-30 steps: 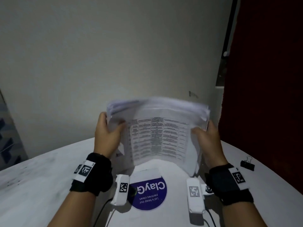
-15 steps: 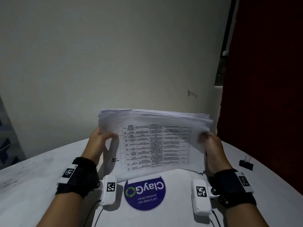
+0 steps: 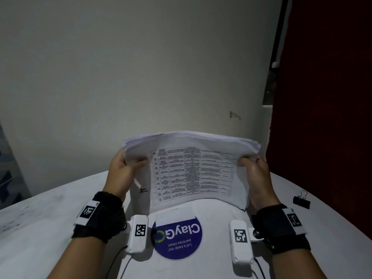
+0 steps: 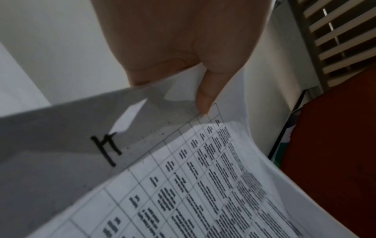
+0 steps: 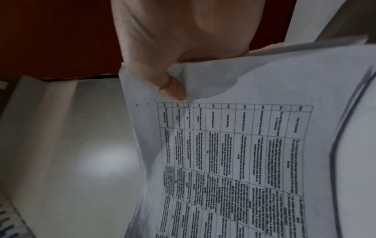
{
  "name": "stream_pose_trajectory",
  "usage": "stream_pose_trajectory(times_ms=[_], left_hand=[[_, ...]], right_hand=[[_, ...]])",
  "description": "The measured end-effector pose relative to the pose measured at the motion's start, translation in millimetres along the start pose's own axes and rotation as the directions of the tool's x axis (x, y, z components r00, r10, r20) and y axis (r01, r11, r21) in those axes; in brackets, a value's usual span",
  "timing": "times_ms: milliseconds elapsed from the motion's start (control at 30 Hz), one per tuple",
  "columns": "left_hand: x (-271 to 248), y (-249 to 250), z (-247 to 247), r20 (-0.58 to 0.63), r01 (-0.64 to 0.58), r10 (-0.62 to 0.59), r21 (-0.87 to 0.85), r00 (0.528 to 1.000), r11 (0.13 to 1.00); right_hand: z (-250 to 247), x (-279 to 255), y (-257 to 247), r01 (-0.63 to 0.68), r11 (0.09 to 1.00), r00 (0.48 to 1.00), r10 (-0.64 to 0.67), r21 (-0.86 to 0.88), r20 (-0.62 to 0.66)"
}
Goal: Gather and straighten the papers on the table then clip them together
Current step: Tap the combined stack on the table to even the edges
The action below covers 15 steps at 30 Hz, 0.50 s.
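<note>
While it stands on its lower edge on the white table [image 3: 40, 228], the stack of papers [image 3: 191, 168] is held upright between both hands, its printed grid facing the person and its top edges fanned unevenly. At the stack's left side the left hand [image 3: 120, 172] grips it, thumb [image 4: 205, 99] pressed on the front sheet and fingers hidden behind. Gripping the right side the same way is the right hand [image 3: 255, 174], thumb [image 5: 171, 88] on the front. Just before the stack lies a blue round sticker [image 3: 177, 238]. Well apart to the right, a black binder clip [image 3: 301, 201] rests on the table.
</note>
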<state>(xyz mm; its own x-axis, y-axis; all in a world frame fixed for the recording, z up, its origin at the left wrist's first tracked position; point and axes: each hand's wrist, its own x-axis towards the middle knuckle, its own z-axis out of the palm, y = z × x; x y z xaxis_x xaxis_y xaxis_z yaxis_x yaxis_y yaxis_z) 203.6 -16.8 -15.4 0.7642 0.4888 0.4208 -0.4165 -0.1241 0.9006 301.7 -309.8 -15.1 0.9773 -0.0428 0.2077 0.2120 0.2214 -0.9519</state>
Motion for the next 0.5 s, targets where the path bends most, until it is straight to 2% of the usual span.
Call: stream_pose_trajectory(times_ms=[133, 267, 333, 433, 500], left_hand=[[3, 7, 2, -0.025, -0.076, 0.076, -0.004, 0.997, 0.997], [-2, -8, 0, 0.06, 0.001, -0.007, 0.105, 0.998, 0.995], [-3, -10, 1, 0.043, 0.022, -0.027, 0.12, 0.999, 0.993], [-3, 2, 6, 0.002, -0.082, 0.083, 0.095, 0.997, 0.992], [0, 9, 8, -0.002, -0.143, 0.143, 0.065, 0.99, 0.988]], right_hand=[[1, 2, -14, 0.092, 0.996, 0.996, -0.092, 0.008, 0.015], [-2, 2, 3, -0.006, 0.995, 0.998, 0.013, -0.099, 0.068], [-3, 2, 8, -0.008, 0.989, 0.996, 0.021, -0.151, 0.084], [-3, 0, 0, 0.069, 0.989, 0.994, -0.057, -0.129, 0.088], [-3, 3, -4, 0.09, 0.994, 0.996, -0.089, -0.06, 0.028]])
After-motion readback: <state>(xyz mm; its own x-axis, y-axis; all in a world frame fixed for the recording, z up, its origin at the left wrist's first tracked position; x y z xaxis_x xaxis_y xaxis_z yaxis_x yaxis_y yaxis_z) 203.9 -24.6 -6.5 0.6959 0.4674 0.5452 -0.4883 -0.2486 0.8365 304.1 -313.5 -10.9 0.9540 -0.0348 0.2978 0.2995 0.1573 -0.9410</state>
